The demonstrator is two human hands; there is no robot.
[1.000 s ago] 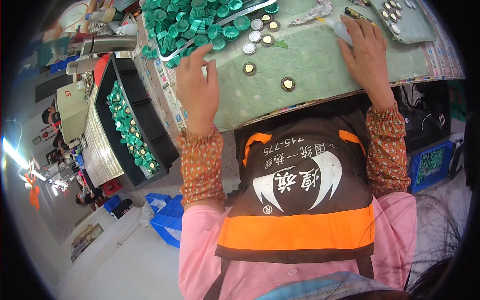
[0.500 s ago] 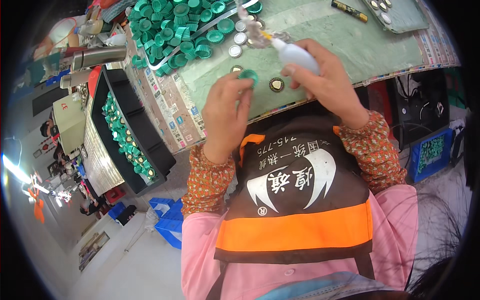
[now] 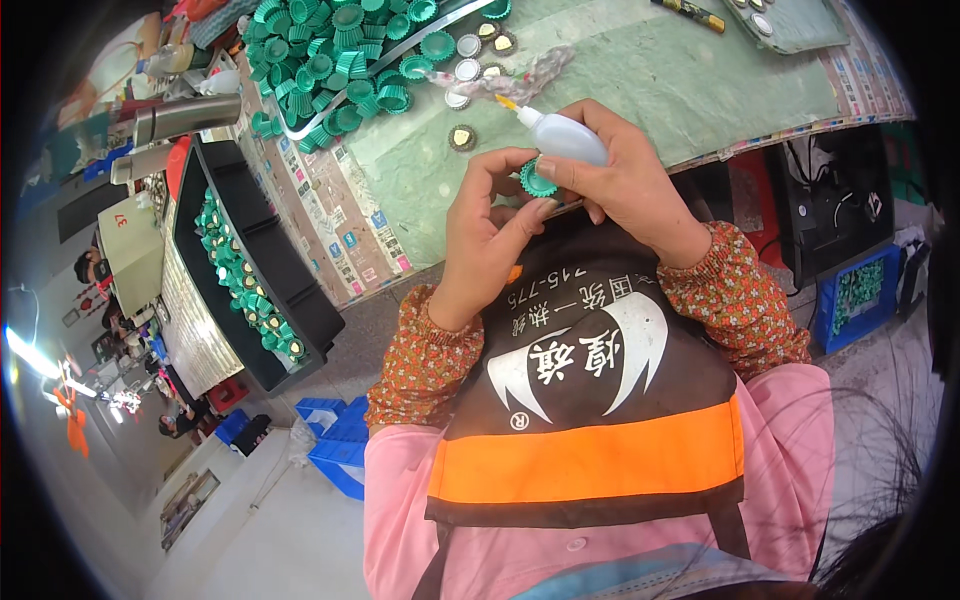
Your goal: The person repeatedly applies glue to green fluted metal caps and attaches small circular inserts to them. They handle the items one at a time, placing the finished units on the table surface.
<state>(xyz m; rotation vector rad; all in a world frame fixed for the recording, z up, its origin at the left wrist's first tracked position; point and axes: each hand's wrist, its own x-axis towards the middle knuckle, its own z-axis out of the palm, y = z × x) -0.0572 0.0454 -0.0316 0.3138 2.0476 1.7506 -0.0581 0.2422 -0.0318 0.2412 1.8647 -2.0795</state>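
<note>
Green fluted cup (image 3: 534, 184), pinched between thumb and fingers of the left hand (image 3: 482, 228); the right hand (image 3: 635, 185), thumb against the cup, is wrapped around a white squeeze bottle (image 3: 572, 140), its yellow nozzle (image 3: 508, 103) best angled away from the left fingers; green tabletop (image 3: 720, 95) offers room ahead, its edge near both wrists, one dark cap (image 3: 462, 137) beyond the left hand

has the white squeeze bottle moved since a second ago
Yes: the white squeeze bottle, held in the right hand, has moved left and toward the person, away from the black-and-yellow tube lying on the table.
</note>
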